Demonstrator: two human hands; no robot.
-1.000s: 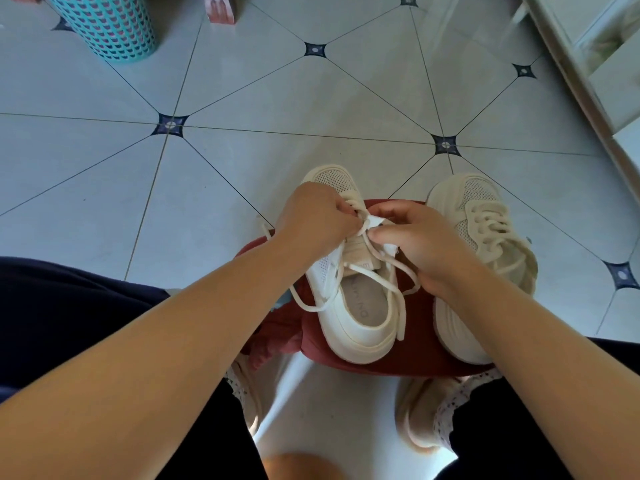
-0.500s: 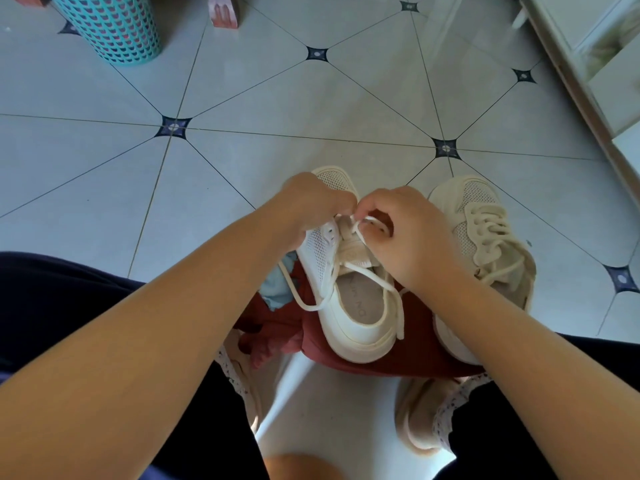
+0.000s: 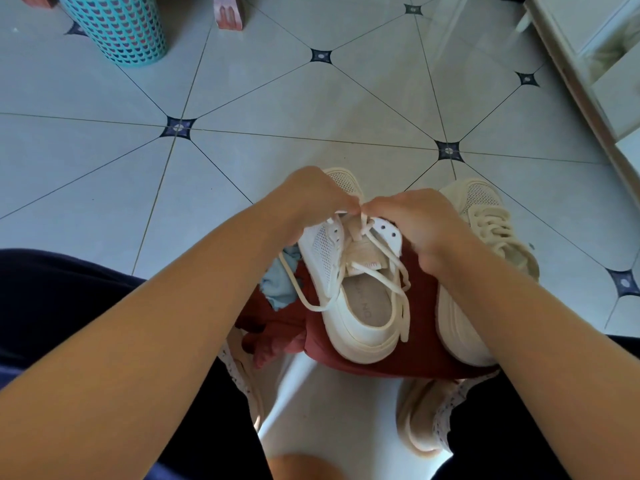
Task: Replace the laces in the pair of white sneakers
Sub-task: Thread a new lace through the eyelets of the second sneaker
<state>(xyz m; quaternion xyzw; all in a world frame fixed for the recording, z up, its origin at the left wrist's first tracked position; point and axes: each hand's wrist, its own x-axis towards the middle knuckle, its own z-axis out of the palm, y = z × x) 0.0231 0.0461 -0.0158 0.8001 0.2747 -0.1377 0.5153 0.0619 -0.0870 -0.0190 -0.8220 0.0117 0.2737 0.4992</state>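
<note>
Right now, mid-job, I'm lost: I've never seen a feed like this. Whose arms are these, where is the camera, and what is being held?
There is no machine here. These are a person's two bare arms, filmed by one wide-angle camera worn on the head, looking forward and down. The left hand and the right hand meet over the half-laced sneaker, and both pinch its lace near the eyelets. The lace's loose ends hang down over the shoe's sides. The laced sneaker sits beside it, on the person's right. Both shoes rest on a red surface; I cannot tell whether it is a seat or a cloth. A light blue cloth lies at its left edge. Below is the tiled floor, and a teal basket stands far left.
</note>
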